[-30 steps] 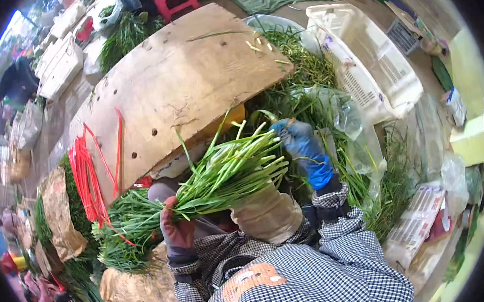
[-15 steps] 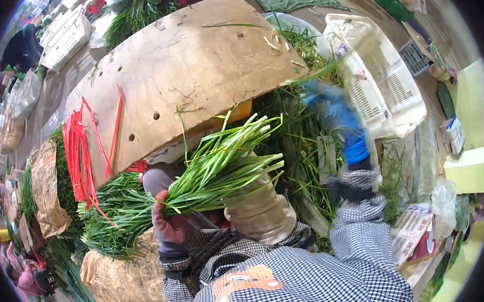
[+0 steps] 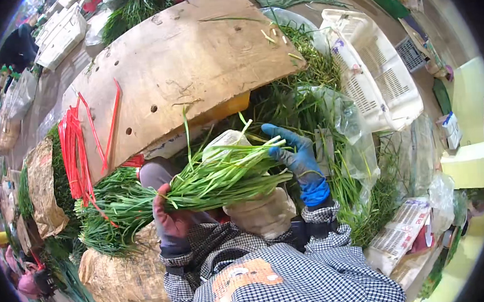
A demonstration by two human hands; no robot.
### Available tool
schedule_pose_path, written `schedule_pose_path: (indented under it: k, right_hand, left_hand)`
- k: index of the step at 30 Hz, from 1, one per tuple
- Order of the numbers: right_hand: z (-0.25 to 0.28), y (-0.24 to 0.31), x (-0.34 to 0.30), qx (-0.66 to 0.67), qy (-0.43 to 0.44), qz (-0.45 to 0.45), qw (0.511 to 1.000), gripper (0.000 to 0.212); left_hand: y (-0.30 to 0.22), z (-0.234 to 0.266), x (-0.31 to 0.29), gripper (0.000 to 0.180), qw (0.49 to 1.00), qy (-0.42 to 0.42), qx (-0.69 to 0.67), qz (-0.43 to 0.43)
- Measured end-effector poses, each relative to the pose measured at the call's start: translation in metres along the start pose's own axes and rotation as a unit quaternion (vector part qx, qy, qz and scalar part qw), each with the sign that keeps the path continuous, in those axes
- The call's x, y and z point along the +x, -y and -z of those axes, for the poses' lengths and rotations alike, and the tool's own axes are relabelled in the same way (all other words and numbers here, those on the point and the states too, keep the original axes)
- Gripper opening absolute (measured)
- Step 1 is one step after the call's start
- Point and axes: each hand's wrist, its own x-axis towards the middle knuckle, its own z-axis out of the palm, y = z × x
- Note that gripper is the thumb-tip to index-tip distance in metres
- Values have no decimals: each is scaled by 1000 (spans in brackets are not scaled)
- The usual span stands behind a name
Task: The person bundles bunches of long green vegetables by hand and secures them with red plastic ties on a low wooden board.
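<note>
A bunch of garlic chives (image 3: 221, 177), long green leaves with paler stem ends, lies across my lap with the stems toward the right. My left hand (image 3: 171, 215), in a reddish glove, is closed round its leafy left part. My right hand (image 3: 301, 161), in a blue glove, is beside the stem ends. Its finger and thumb are spread apart around the pale tips, without closing on them. More chives (image 3: 103, 217) lie to the left of my left hand. Red ties (image 3: 73, 154) hang over the left edge of the wooden board (image 3: 190, 59).
A white perforated crate (image 3: 369, 80) stands at the far right, with a clear plastic bag (image 3: 352, 123) near it. Loose greens (image 3: 369, 209) lie below that bag. A brown sack (image 3: 124, 277) is at the lower left. The board's front edge lies just beyond the bunch.
My right hand has come from beside the crate, down and left, to the stem ends. The stems lie lower and closer together. My left hand keeps its hold on the bunch.
</note>
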Motion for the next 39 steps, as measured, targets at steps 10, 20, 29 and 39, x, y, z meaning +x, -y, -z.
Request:
schedule_pose_path:
  k: [10,20,29,39]
  right_hand:
    - [37,-25,-21,-64,-66,-27,995,43]
    - [50,-22,-58,-242,-45,15,969,33]
    - [64,-26,-87,-400,-104,-39,910,46]
    - [197,-39,-236,-536,-226,-163,797,21]
  left_hand:
    - [6,-43,-3,34,994,66,83,-23]
    - [4,-54,-6,26,992,76,100,-15]
    - [18,-72,-12,23,984,77,160,8]
    - [-24,-45,2,25,987,125,105,-4]
